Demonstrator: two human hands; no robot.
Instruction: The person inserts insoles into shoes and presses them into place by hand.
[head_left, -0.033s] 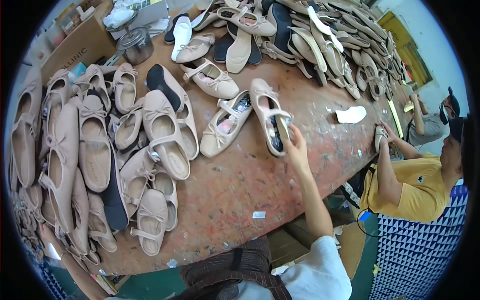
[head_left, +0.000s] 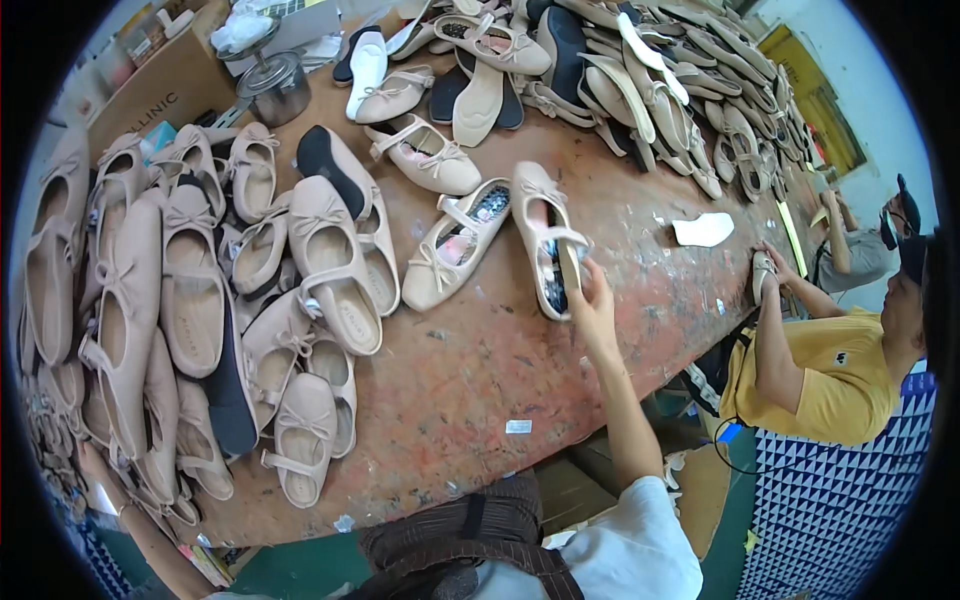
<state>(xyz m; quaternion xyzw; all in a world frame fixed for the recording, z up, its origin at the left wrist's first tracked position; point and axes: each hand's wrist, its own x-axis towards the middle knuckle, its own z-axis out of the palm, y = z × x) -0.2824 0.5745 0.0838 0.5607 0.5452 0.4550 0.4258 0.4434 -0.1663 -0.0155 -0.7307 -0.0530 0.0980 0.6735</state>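
Note:
My right hand (head_left: 591, 298) is closed at the heel end of a beige bow-trimmed strap shoe (head_left: 541, 213), thumb and fingers pinching near its edge. A narrow tan piece (head_left: 570, 268) stands along the shoe's opening by the fingers; I cannot tell whether it is an insole. Left of it lies a matching shoe (head_left: 428, 283) with a patterned inside. Farther back sits another strap shoe (head_left: 452, 172). At the lower left my left hand (head_left: 97, 470) is beside a heap of beige shoes (head_left: 192, 325), its fingers hidden behind them.
More shoes and insoles pile up along the far side, among them a beige insole (head_left: 478, 103). A white insole (head_left: 703, 230) lies alone on the worn brown table (head_left: 450, 400). A metal pot (head_left: 272, 90) and cardboard box (head_left: 165, 85) stand far left. At right a co-worker in yellow (head_left: 838, 370) handles a shoe.
My right hand and the shoe in it have shifted slightly, the shoe a little to the right and nearer. The other shoes lie as before, with a small shift of the view.

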